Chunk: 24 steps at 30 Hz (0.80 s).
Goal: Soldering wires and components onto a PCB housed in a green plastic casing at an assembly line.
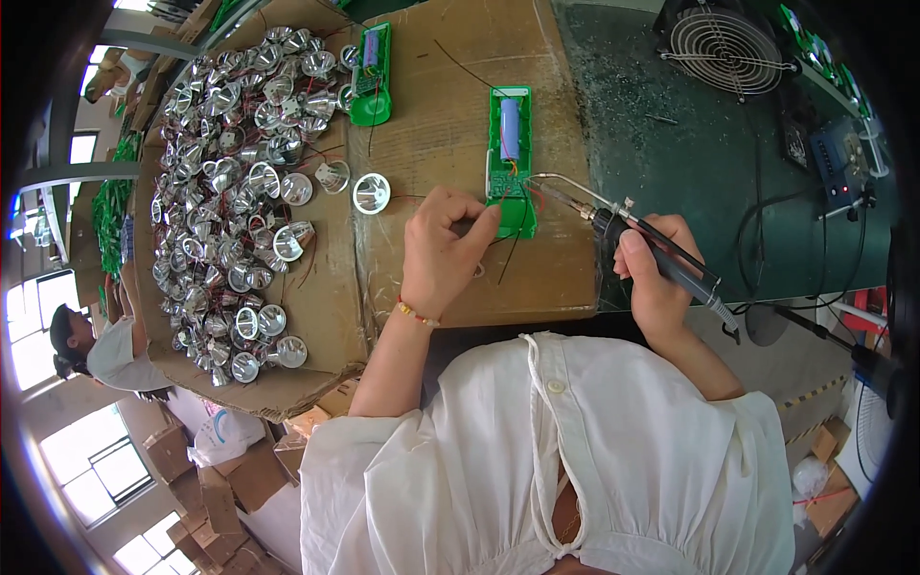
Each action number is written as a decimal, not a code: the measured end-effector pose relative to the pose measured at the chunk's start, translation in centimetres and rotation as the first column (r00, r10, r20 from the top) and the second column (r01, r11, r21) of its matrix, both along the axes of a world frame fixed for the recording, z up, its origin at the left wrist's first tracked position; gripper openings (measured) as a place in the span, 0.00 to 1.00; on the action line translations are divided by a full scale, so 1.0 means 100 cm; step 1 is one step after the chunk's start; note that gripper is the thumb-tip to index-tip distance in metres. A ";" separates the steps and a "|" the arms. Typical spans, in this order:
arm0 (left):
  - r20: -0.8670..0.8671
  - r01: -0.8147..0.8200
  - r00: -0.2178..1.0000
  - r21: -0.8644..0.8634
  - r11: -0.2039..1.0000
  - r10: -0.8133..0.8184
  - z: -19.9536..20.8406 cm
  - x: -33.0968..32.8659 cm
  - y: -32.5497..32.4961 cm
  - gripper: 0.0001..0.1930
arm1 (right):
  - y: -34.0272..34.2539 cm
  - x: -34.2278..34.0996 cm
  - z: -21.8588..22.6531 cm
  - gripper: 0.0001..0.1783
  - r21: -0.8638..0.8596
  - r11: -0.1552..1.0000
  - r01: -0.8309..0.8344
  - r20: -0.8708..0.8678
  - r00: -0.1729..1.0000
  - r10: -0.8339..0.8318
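Note:
A green plastic housing (523, 216) lies on the cardboard in front of me, with a blue cylindrical battery (510, 129) and a small green circuit board (508, 184) in it. My right hand (661, 278) grips a soldering iron (666, 259) with a thin metal feed tube (575, 180) along it. Its tip points at the board's right side; whether it touches is too small to tell. At the housing's lower left, my left hand (446, 244) has thumb and forefinger pinched on what looks like a thin wire. The palm side is hidden.
Many silvery reflector cups (230, 192) with thin wires fill a cardboard tray on the left. A loose cup (371, 194) and a second green housing (372, 107) lie nearby. A fan (725, 50) and a blue powered box (839, 168) stand right. Another person (115, 350) sits far left.

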<state>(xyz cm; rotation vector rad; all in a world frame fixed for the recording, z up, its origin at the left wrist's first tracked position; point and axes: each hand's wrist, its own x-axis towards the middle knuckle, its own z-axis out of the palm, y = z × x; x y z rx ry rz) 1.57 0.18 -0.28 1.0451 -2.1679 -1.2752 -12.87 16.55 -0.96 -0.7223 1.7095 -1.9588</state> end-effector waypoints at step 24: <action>0.027 0.000 1.000 -0.034 0.999 0.001 -0.005 -0.009 0.000 0.05 | -0.008 -0.002 -0.009 0.09 0.015 0.994 -0.104 -0.200 0.974 0.105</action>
